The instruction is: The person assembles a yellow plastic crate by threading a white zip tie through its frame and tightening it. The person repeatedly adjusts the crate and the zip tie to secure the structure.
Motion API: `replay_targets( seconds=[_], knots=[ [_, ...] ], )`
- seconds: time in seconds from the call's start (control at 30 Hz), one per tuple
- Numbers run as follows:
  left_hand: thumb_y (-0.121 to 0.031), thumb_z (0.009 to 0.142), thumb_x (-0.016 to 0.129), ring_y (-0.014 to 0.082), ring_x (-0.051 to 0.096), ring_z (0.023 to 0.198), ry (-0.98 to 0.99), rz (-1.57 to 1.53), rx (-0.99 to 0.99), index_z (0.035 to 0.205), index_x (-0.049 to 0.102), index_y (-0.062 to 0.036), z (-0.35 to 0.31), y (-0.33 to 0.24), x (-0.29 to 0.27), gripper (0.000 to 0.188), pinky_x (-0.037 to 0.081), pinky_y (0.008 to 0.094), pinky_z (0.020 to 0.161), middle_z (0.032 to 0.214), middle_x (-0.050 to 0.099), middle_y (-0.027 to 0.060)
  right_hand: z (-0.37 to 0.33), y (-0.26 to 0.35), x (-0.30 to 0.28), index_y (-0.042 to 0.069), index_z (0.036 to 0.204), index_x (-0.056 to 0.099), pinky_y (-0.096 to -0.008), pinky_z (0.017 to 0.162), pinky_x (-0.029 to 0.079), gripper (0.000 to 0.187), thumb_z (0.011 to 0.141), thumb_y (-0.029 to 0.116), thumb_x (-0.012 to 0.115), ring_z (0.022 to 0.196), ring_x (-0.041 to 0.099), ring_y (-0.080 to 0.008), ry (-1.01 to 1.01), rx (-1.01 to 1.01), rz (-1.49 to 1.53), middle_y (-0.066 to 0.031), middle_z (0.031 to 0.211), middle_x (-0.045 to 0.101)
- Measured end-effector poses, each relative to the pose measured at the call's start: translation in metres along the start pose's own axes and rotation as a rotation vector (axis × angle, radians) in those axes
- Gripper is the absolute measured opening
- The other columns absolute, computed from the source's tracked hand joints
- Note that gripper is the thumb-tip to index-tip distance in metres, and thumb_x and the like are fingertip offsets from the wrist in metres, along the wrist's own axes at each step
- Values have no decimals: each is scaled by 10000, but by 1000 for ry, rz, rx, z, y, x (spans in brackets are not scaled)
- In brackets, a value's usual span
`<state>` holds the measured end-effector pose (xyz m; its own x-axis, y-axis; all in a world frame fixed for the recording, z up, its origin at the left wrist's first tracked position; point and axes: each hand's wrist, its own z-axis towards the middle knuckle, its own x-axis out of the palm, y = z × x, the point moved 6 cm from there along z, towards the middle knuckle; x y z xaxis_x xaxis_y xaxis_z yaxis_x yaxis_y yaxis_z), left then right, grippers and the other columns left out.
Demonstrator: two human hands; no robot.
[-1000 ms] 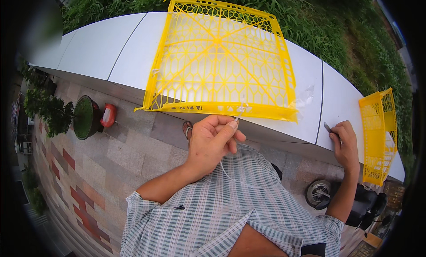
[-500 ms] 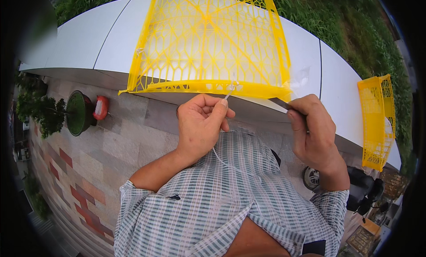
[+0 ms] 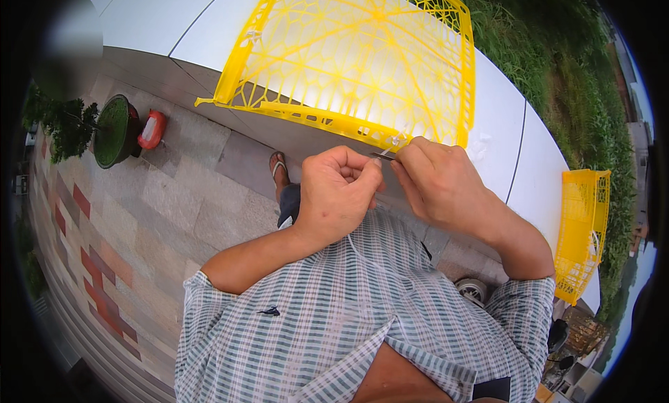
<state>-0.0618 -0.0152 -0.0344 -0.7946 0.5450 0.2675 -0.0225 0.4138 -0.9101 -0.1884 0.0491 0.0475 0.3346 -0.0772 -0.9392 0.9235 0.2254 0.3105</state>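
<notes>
The yellow crate [image 3: 380, 18] lies overhanging the near edge of the white ledge [image 3: 497, 110], where the left hand [image 3: 339, 190] pinches white string [image 3: 391, 146], seemingly to hold it taut beside the thin dark blade [image 3: 381, 156] gripped by the right hand [image 3: 446, 183].

No lettering, numbers or signs can be read here

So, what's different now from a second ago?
The right hand, holding a dark blade, has swung left from near the far-right yellow crate to the white cord at the near edge of the large yellow crate, beside the left hand. Nothing was visibly let go. The left hand still pinches the cord, and the large crate stays on the white ledge.
</notes>
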Motion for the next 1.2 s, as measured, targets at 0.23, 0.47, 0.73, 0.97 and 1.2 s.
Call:
replay_targets(
  seconds=[0.23,0.47,0.73,0.97,1.2],
  knots=[
    [-45,936,730,84,638,567,-77,141,235,873,656,41,0,2,1,130,516,271,510,715,722,86,6,5,1,24,878,559,-455,563,529,204,761,50,724,687,667,-345,47,-16,-17,-137,786,612],
    [26,906,749,141,664,568,69,411,688,898,656,13,-23,-55,17,95,511,289,521,696,683,98,9,0,1,19,886,594,-452,586,540,170,799,66,731,705,684,-346,-24,10,-1,-135,784,631],
    [-31,1036,659,101,689,775,-16,78,331,1054,665,34,-17,-52,-34,67,564,243,710,903,747,83,-27,-18,-91,-28,944,678,-304,585,473,84,900,-56,744,622,603,-214,-465,256,44,-120,767,628],
    [6,1006,695,96,693,775,119,-17,259,1055,655,40,-16,-52,-36,72,574,230,683,892,715,77,-102,-87,-98,-24,976,681,-290,585,465,32,988,1,696,645,584,-141,-629,537,-203,-64,780,626],
    [26,991,702,133,728,783,369,-212,23,1005,601,19,-4,-28,4,102,637,274,705,877,702,85,-131,-115,-67,-14,962,712,-411,667,512,56,950,40,718,752,645,-320,-407,532,-508,-159,859,650]
  ],
)
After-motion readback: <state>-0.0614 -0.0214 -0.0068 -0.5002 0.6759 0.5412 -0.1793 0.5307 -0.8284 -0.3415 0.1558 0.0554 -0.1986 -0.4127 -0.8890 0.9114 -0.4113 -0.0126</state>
